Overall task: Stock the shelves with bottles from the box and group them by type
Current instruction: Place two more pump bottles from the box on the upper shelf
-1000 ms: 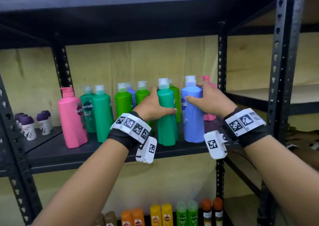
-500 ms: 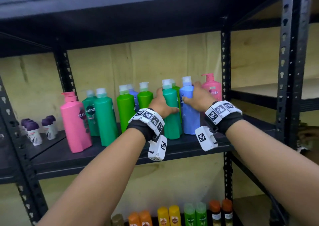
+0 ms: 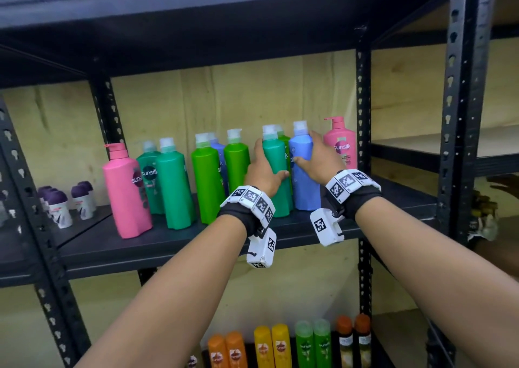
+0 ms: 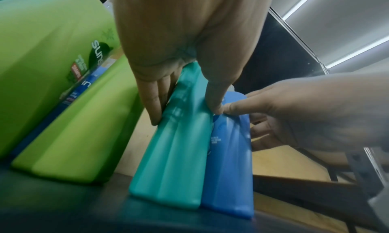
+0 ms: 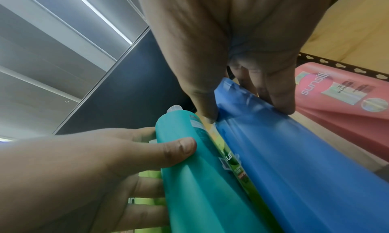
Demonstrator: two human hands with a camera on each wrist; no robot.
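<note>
On the black middle shelf (image 3: 196, 244) stands a row of tall bottles. My left hand (image 3: 262, 171) grips a teal-green bottle (image 3: 276, 171) (image 4: 174, 153) (image 5: 189, 178), thumb in front, fingers on its left side. Touching its right side is a blue bottle (image 3: 304, 182) (image 4: 229, 161) (image 5: 294, 170), which my right hand (image 3: 317, 160) grips with thumb and fingers around its upper part. Both bottles stand upright on the shelf. A lime-green bottle is partly hidden behind them.
Right of the blue bottle stands a pink pump bottle (image 3: 341, 143) by the rack post (image 3: 363, 115). Leftwards stand lime-green bottles (image 3: 207, 179), two more teal ones (image 3: 174, 185), a pink bottle (image 3: 126, 190) and small purple-capped roll-ons (image 3: 59, 207). Smaller bottles (image 3: 280, 348) line the shelf below.
Both hands have slid the teal and blue bottles further back on the shelf, and the two now touch. The pink pump bottle at the right stands uncovered.
</note>
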